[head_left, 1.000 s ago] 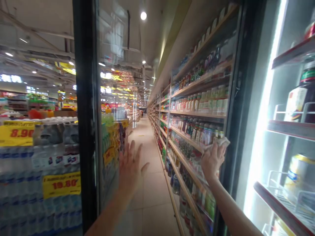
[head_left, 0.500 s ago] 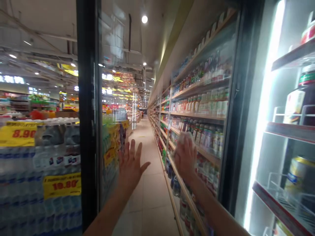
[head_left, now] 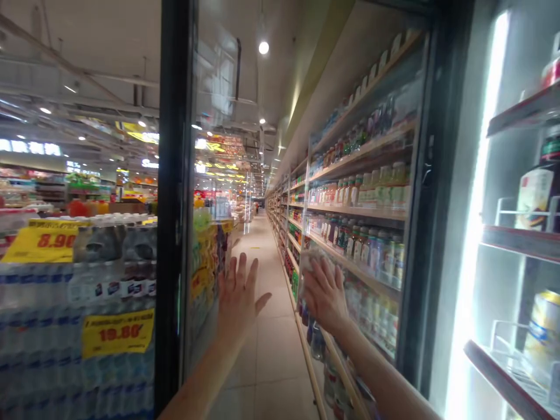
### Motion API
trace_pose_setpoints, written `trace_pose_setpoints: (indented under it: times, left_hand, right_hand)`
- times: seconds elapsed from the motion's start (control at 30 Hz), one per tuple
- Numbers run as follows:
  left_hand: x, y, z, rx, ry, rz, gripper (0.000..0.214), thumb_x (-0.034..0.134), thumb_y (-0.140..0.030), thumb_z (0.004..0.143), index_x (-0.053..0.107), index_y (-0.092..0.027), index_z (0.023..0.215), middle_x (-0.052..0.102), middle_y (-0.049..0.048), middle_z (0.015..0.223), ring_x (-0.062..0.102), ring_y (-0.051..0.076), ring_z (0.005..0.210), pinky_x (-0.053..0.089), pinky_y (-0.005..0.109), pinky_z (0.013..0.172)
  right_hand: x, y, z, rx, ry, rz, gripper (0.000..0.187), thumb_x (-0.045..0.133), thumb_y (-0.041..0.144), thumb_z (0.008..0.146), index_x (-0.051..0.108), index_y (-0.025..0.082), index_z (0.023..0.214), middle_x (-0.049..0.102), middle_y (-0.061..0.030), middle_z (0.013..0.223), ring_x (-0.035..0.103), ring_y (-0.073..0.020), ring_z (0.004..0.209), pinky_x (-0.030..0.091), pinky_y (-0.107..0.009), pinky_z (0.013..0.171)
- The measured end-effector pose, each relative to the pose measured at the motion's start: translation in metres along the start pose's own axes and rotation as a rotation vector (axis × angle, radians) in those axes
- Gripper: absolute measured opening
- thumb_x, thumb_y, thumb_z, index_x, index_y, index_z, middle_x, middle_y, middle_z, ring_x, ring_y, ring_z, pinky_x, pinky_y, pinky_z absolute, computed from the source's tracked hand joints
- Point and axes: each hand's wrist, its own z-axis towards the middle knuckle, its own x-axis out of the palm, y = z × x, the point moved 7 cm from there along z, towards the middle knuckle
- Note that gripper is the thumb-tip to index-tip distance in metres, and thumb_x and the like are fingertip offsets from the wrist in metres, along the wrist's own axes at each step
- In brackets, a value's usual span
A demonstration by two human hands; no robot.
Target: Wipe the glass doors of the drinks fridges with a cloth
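A glass door (head_left: pixel 177 192) with a black frame stands in front of me, swung open from a lit drinks cooler. My left hand (head_left: pixel 240 294) lies flat on or against the glass, its fingers spread and nothing in it. To its right, my right hand (head_left: pixel 326 297) presses a crumpled whitish cloth (head_left: pixel 310 261) to the pane. Most of that cloth is hidden under the fingers, and its exact kind is hard to make out. Both forearms reach up from the bottom edge.
Cooler shelves (head_left: pixel 520 242) with bottles and cans stand at the right beside a bright light strip (head_left: pixel 476 192). Stacked water packs (head_left: pixel 114 291) with yellow price signs are at the left. Through the glass show a tiled aisle (head_left: pixel 271 361) and shelves of bottled drinks (head_left: pixel 363 198).
My right hand has slid a little down and left over the glass with the cloth. The left hand stays spread in about the same place. The view has shifted slightly.
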Motion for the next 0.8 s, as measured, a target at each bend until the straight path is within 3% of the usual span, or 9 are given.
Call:
trace_pose_setpoints:
  times: [0.07, 0.17, 0.23, 0.3, 0.47, 0.53, 0.67, 0.73, 0.8]
  left_hand:
    - [-0.001, 0.000, 0.000, 0.007, -0.007, 0.016, 0.073, 0.051, -0.047, 0.085, 0.021, -0.017, 0.144, 0.021, 0.0167, 0.150, 0.017, 0.035, 0.139, 0.024, 0.057, 0.108]
    - [-0.002, -0.001, 0.000, 0.015, 0.002, 0.024, 0.072, 0.052, -0.046, 0.084, 0.024, -0.016, 0.143, 0.021, 0.0176, 0.150, 0.017, 0.036, 0.139, 0.023, 0.057, 0.107]
    - [-0.003, -0.002, 0.000, 0.011, 0.006, 0.012, 0.071, 0.051, -0.045, 0.085, 0.024, -0.016, 0.143, 0.021, 0.0174, 0.150, 0.017, 0.035, 0.139, 0.023, 0.057, 0.108]
    - [-0.003, -0.001, 0.000, 0.007, 0.005, 0.005, 0.070, 0.049, -0.046, 0.086, 0.024, -0.016, 0.144, 0.020, 0.0172, 0.150, 0.017, 0.035, 0.139, 0.023, 0.057, 0.108]
    - [-0.002, 0.000, -0.001, 0.002, 0.002, 0.003, 0.069, 0.047, -0.049, 0.086, 0.027, -0.016, 0.143, 0.021, 0.0174, 0.150, 0.018, 0.035, 0.139, 0.024, 0.056, 0.108]
    - [-0.003, -0.001, -0.003, 0.003, 0.014, 0.002, 0.068, 0.049, -0.047, 0.085, 0.028, -0.016, 0.142, 0.022, 0.0173, 0.150, 0.018, 0.035, 0.139, 0.023, 0.055, 0.108]
    - [-0.013, -0.001, 0.007, 0.012, 0.049, 0.013, 0.066, 0.055, -0.043, 0.082, 0.035, -0.017, 0.140, 0.029, 0.0171, 0.148, 0.026, 0.036, 0.136, 0.025, 0.054, 0.106]
    - [-0.021, 0.005, 0.022, -0.001, 0.055, 0.012, 0.065, 0.058, -0.041, 0.080, 0.039, -0.018, 0.138, 0.033, 0.0166, 0.146, 0.033, 0.036, 0.132, 0.029, 0.052, 0.105]
    - [-0.030, 0.012, 0.041, -0.023, 0.047, 0.012, 0.068, 0.061, -0.042, 0.078, 0.038, -0.019, 0.138, 0.031, 0.0156, 0.147, 0.034, 0.036, 0.131, 0.028, 0.053, 0.105]
  right_hand:
    - [-0.003, -0.016, -0.005, 0.031, 0.000, 0.000, 0.043, 0.042, 0.026, 0.086, 0.051, 0.027, 0.128, 0.044, -0.0062, 0.141, 0.026, -0.0247, 0.138, 0.020, -0.051, 0.110]
    - [-0.020, -0.089, -0.012, 0.466, -0.188, -0.054, 0.048, 0.036, 0.029, 0.088, 0.047, 0.017, 0.132, 0.035, -0.0158, 0.145, 0.025, -0.0315, 0.137, 0.025, -0.058, 0.105]
    - [-0.027, -0.111, -0.015, 0.627, -0.275, -0.077, 0.052, 0.033, 0.030, 0.088, 0.043, 0.010, 0.135, 0.028, -0.0216, 0.147, 0.022, -0.0349, 0.138, 0.026, -0.060, 0.102]
    - [-0.024, -0.093, -0.008, 0.533, -0.258, -0.078, 0.052, 0.034, 0.030, 0.088, 0.042, 0.010, 0.135, 0.028, -0.0208, 0.147, 0.019, -0.0343, 0.139, 0.025, -0.059, 0.104]
    - [-0.001, -0.009, -0.004, -0.046, 0.001, 0.002, 0.045, 0.043, 0.024, 0.085, 0.049, 0.027, 0.130, 0.042, -0.0063, 0.143, 0.024, -0.0242, 0.139, 0.017, -0.049, 0.112]
    - [-0.007, -0.030, -0.002, 0.077, -0.066, -0.010, 0.046, 0.042, 0.025, 0.085, 0.048, 0.027, 0.131, 0.040, -0.0068, 0.144, 0.025, -0.0255, 0.139, 0.018, -0.052, 0.111]
    - [-0.023, -0.096, 0.005, 0.580, -0.309, -0.045, 0.050, 0.035, 0.028, 0.087, 0.044, 0.017, 0.135, 0.031, -0.0161, 0.147, 0.023, -0.0326, 0.138, 0.024, -0.059, 0.105]
    - [-0.023, -0.089, 0.014, 0.547, -0.313, -0.045, 0.050, 0.037, 0.029, 0.087, 0.045, 0.016, 0.134, 0.031, -0.0168, 0.147, 0.023, -0.0330, 0.138, 0.024, -0.058, 0.105]
    - [-0.017, -0.061, 0.025, 0.293, -0.214, -0.035, 0.048, 0.040, 0.028, 0.086, 0.046, 0.021, 0.133, 0.034, -0.0121, 0.146, 0.023, -0.0299, 0.138, 0.022, -0.054, 0.108]
